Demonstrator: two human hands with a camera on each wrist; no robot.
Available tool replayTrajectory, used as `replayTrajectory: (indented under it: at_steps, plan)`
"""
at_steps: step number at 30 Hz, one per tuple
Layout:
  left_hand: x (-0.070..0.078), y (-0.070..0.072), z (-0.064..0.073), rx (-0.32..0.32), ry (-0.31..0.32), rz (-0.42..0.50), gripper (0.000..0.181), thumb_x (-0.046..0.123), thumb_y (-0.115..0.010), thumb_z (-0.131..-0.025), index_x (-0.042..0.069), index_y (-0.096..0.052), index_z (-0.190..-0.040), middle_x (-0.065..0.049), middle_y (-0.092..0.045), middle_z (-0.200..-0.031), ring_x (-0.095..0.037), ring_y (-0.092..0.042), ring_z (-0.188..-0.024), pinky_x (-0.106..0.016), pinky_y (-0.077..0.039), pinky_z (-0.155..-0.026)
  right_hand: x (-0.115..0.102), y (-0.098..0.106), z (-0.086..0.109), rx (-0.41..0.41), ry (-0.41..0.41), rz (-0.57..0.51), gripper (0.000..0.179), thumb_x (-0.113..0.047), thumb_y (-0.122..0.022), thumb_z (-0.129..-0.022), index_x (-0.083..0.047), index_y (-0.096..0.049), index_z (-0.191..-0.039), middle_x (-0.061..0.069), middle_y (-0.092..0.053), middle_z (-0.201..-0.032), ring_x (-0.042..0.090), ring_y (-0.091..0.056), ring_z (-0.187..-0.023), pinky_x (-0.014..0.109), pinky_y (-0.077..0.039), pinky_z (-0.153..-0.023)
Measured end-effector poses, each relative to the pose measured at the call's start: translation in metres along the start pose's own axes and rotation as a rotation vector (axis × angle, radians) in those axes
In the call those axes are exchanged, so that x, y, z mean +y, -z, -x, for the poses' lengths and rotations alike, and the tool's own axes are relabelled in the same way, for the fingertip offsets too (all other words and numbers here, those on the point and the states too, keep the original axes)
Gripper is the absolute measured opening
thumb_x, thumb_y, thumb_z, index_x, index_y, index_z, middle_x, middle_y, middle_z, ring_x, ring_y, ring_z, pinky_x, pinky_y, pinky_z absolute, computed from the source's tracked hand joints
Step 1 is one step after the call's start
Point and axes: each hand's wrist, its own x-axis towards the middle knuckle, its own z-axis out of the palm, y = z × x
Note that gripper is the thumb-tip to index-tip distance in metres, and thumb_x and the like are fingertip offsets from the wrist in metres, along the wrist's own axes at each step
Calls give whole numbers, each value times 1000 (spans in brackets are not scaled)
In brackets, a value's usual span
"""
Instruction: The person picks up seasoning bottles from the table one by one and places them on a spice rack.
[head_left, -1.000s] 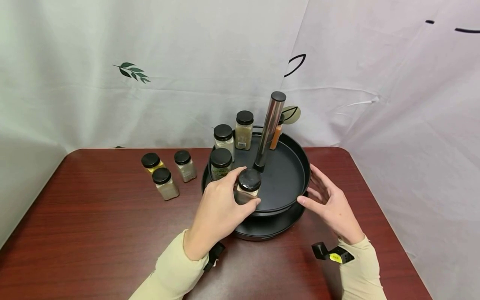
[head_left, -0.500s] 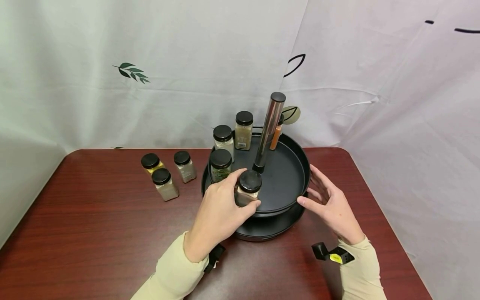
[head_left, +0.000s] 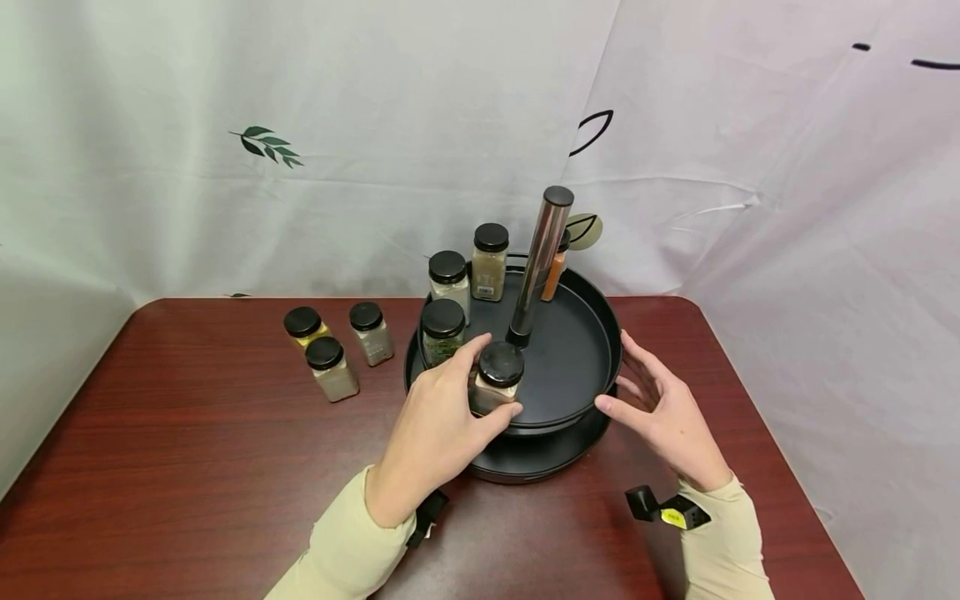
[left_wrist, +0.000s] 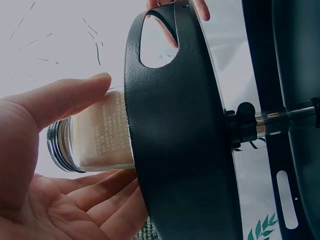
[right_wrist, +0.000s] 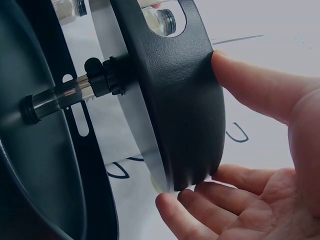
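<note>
The left hand (head_left: 431, 417) pinches a square glass spice jar (head_left: 498, 377) between thumb and fingers, at the near rim of the black upper tray (head_left: 570, 375); its base is hidden by the tray wall, so whether it bears weight I cannot tell. The right hand (head_left: 671, 417) clenches nothing: thumb and fingertips touch the tray's outer wall. I judge the work past halfway, this jar unreleased. Left of the left hand, a beige jar (head_left: 332, 369), a grey-white jar (head_left: 372, 333) and a yellow jar (head_left: 306, 327) remain on the table (head_left: 225, 467); just beyond its fingers, a green herb jar (head_left: 443, 332), a whitish jar (head_left: 450, 283), a tan jar (head_left: 491, 262) and, behind the metal post (head_left: 538, 267), an orange jar (head_left: 555, 273) stand on the tray. The gripped jar looks clear-walled, with pale powder inside and a glossy black lid (fine white print runs along its side), and sits about upright, lid toward the wearer.
</note>
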Motion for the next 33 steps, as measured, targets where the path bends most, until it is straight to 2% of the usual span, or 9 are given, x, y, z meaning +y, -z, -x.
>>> replayTrajectory:
  at_steps: [6,10,16,22,26,33]
  plan:
    - [-2,2,2,2,-21,11,78,29,-88,-78,13,-51,-145,-6,-68,-123,-16,-66,-97,-40,-54,-85,0,1,2,-5,5,61,84,-14,-75,-92,-19,-26,-160,2,-30,-163,30,-45,-139,20,-46,-100]
    - [-3,5,4,14,-36,25,78,29,-88,-79,15,-51,-146,-4,-67,-127,-16,-67,-102,-38,-55,-86,0,2,2,6,32,119,78,-15,-71,-96,-17,-27,-160,-1,-29,-163,29,-46,-139,22,-45,-102]
    - [-5,13,9,36,-61,55,76,25,-89,-78,13,-52,-144,-2,-67,-126,-14,-69,-99,-30,-56,-84,1,0,1,30,94,99,63,-11,-62,-101,-11,-34,-157,3,-31,-162,23,-41,-142,18,-43,-103]
    - [-9,20,13,60,-95,62,75,22,-89,-78,10,-52,-143,-3,-66,-128,-13,-65,-111,-30,-55,-87,0,0,1,45,112,133,55,-13,-55,-105,-11,-36,-156,5,-34,-161,20,-37,-145,12,-39,-102]
    - [-12,24,15,77,-111,65,75,21,-89,-78,10,-52,-143,-4,-66,-128,-14,-64,-114,-29,-55,-87,0,-1,1,72,112,109,53,-11,-58,-103,-9,-41,-153,7,-39,-158,19,-41,-142,14,-42,-101]
    - [-19,33,18,128,-118,70,74,18,-89,-78,8,-53,-142,-3,-67,-126,-14,-65,-111,-29,-56,-83,0,-3,-1,113,83,-21,54,-4,-65,-98,-2,-47,-148,17,-46,-152,16,-52,-133,20,-49,-96]
